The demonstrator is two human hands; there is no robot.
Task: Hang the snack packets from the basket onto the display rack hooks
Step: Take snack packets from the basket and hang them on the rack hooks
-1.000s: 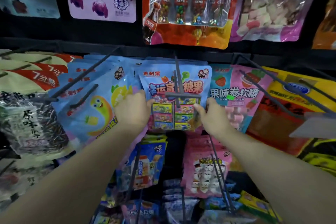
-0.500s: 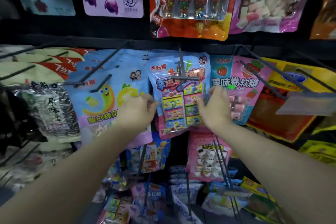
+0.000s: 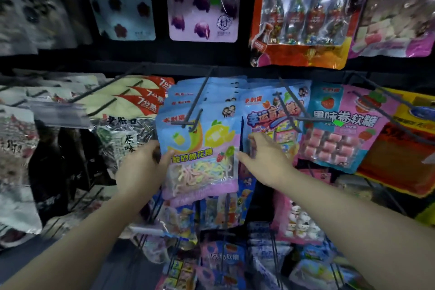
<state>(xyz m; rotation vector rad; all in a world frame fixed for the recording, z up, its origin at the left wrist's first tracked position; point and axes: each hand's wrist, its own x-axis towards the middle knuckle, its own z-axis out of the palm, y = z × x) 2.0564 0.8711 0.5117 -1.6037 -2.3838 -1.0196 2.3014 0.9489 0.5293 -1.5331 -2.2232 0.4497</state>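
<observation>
The left hand is seen at the left edge of a blue and pink packet of sour marshmallow strips, with its thumb laid over the packet's front near the yellow band and its fingers hidden behind the edge, so the packet is pinched there. This packet is hung at the front of a stack of like packets on a dark hook just above and between the two hands.

The right hand is held just beside the same packet's right edge, its fingers loosely spread and extended toward the rack. Whether the fingertips are touching that edge or the neighbouring packet cannot be told, because the frame is blurred there.

Directly above the right hand, a blue packet with bright candy boxes printed on it is hung on its own hook, partly overlapped by the hand. Further right of the right hand, a pink and blue packet of pink rolled soft candy is hung, with an orange and yellow packet beyond it.

Left of the left hand, cream packets with red banners and a silver packet of seeds are seen. Above both hands, a lilac packet and an orange packet of cola-bottle candies are hung on the upper row. Below the hands, more packets are hung, too blurred to be told apart. The basket is not in view.
</observation>
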